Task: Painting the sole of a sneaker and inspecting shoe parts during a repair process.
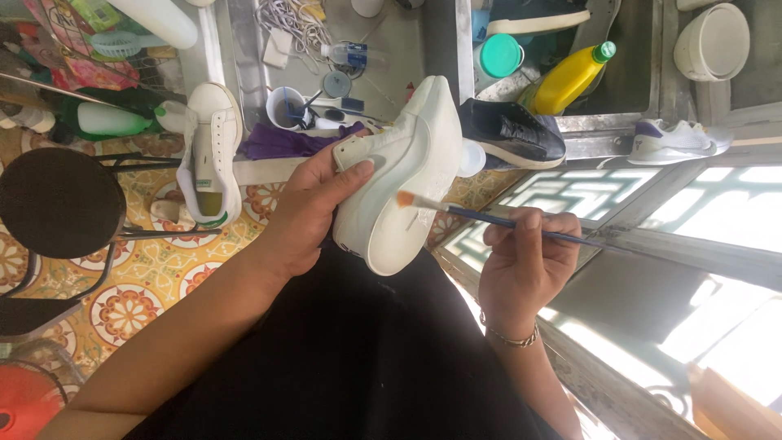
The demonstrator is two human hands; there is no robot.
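Observation:
My left hand (305,213) grips a white sneaker (407,175) by its upper, sole side turned toward me, above my black-clothed lap. My right hand (525,265) holds a thin blue-handled paintbrush (489,218); its orange bristle tip touches the sneaker's white sole edge. A bracelet sits on my right wrist.
A second white sneaker (210,151) lies on the patterned tile floor (155,269) to the left, near a round black stool (59,202). Ahead are a cup with brushes (285,106), a dark shoe (513,134), a yellow bottle (570,77), another white sneaker (676,140) and a white bowl (713,41).

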